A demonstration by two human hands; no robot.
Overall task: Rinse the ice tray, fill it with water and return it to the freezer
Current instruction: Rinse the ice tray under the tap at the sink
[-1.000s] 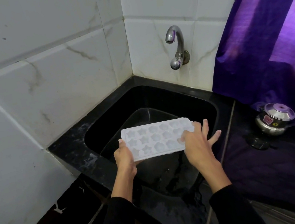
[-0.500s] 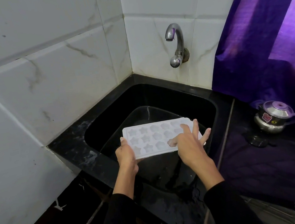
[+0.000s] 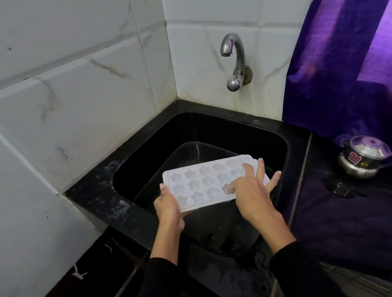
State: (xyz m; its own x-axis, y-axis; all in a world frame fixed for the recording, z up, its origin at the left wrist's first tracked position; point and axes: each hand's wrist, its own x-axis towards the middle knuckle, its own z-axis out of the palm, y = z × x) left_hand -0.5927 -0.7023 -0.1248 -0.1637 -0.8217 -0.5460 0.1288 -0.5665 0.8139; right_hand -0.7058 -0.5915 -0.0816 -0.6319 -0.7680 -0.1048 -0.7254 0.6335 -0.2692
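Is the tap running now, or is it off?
Off: no stream falls from the tap spout toward the sink.

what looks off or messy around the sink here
Nothing is damaged. The black counter beside the sink shows whitish wet smears, and the tap is not running while the ice tray is held over the basin.

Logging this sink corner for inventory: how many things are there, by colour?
White: 1, ice tray
Black: 1, sink
Silver metal: 2, tap, kettle
Purple: 1, curtain
Total: 5
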